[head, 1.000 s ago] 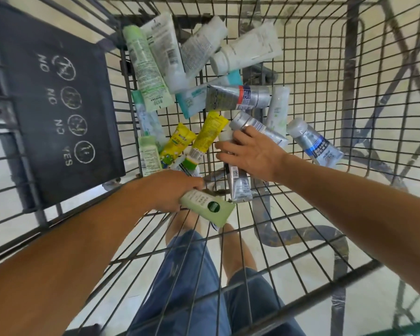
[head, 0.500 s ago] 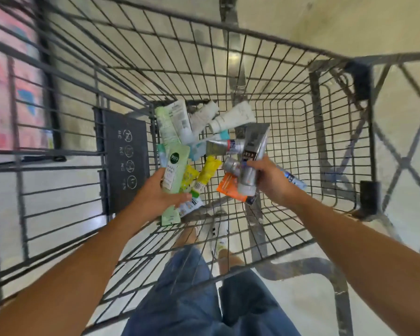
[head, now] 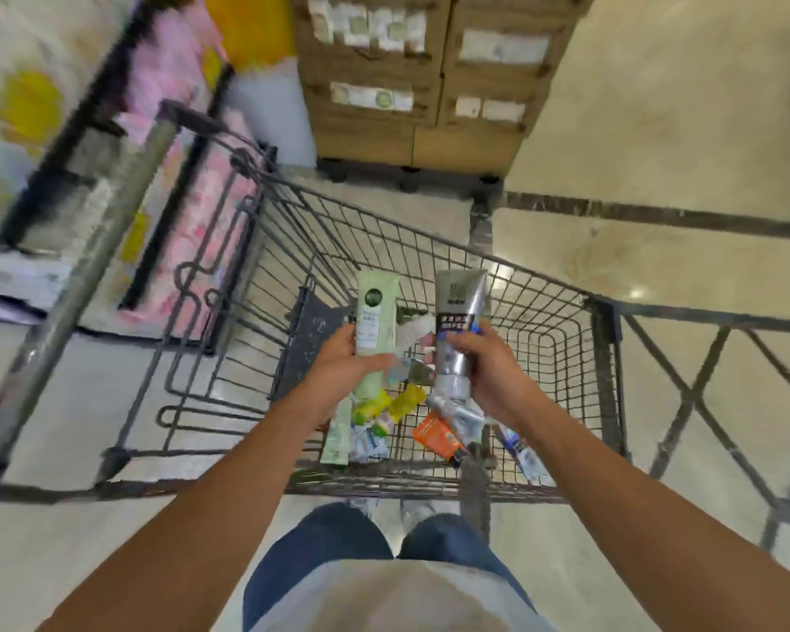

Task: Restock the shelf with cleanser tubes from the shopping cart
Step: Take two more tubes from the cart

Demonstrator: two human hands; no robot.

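My left hand grips a pale green cleanser tube held upright above the wire shopping cart. My right hand is wrapped around a silver-grey cleanser tube, cap down, also above the cart. Both tubes stand side by side, a little apart. Several more tubes lie on the cart floor below: yellow ones, an orange one, a silver one and light green ones.
Stacked cardboard boxes stand on a dolly beyond the cart. A shelf with pink and yellow packages runs along the left. The cart handle bar crosses the left side. Glossy tiled floor lies to the right.
Both hands have lifted their tubes out of the cart pile to above the basket. The view has pulled back and up, showing the boxes and the shelf.
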